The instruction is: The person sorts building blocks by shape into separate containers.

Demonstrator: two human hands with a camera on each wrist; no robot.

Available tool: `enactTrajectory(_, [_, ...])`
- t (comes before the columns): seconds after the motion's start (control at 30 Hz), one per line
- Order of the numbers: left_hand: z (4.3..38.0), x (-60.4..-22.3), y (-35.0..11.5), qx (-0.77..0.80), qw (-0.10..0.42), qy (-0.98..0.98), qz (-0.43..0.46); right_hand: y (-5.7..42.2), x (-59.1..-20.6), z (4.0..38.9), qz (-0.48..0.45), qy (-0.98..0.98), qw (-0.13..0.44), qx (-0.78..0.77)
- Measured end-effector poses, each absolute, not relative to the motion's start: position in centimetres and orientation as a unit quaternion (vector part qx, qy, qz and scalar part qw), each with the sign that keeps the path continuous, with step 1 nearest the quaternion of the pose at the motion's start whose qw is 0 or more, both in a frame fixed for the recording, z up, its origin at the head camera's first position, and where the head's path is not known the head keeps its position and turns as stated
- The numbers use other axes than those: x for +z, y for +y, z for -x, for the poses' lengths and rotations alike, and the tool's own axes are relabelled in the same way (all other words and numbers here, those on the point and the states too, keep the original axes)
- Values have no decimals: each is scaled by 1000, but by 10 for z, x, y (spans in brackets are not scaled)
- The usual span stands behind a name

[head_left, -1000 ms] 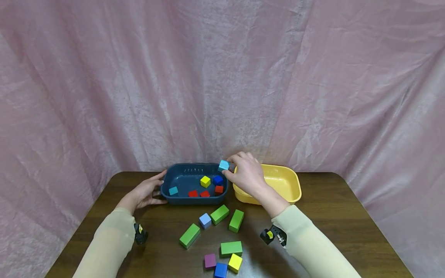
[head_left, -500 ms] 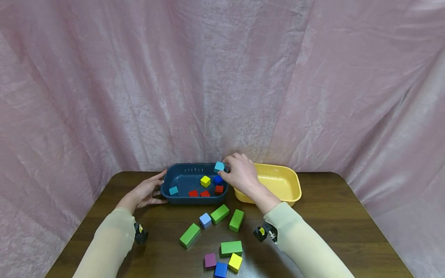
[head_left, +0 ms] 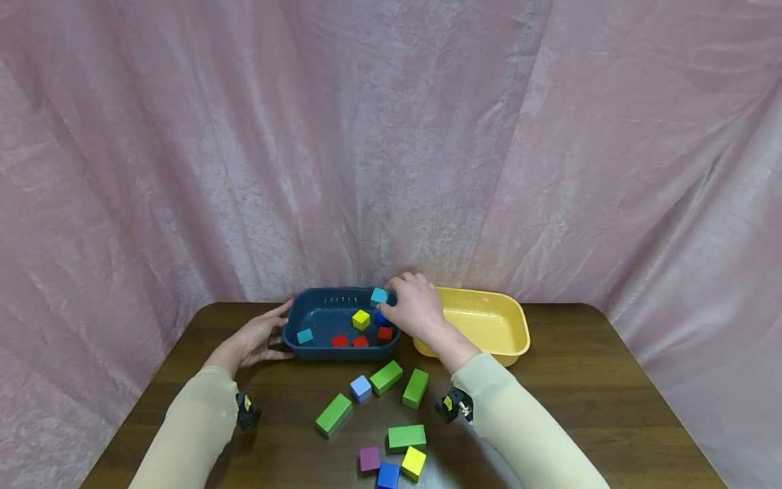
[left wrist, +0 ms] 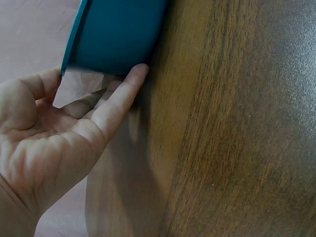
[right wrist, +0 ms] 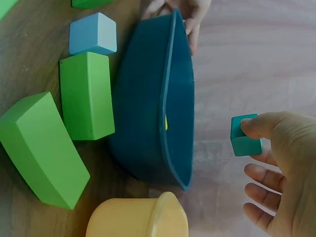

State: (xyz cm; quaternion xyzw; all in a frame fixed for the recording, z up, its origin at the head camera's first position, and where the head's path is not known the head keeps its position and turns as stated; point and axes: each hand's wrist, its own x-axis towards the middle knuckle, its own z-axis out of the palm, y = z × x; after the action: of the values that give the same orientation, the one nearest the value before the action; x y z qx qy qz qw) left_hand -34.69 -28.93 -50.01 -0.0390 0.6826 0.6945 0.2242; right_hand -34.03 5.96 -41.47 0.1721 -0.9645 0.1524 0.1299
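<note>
Right hand [head_left: 417,307] pinches teal cube [head_left: 379,297] between thumb and fingers, held above blue tray [head_left: 342,354], back right; left hand [head_left: 259,336] fairly straight-fingered, touching tray's left end; yellow tray [head_left: 489,322] just right; green blocks [head_left: 334,414] on table [head_left: 580,394] in front.

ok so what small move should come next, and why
Probably lower the right grip a little and release the pinched cyan cube into the dark blue tray: it hangs over the tray's back right area, a second cyan cube lies inside, and the left grip touches the tray's left end, which may steady it.
</note>
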Motion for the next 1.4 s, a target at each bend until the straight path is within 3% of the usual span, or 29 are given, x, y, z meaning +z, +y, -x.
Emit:
enactTrajectory(0.9, [346, -498, -284, 698, 217, 682, 42, 40, -427, 343, -167, -969, 116, 140])
enactTrajectory(1.4, [348, -499, -282, 696, 219, 683, 40, 53, -429, 345, -162, -968, 111, 154])
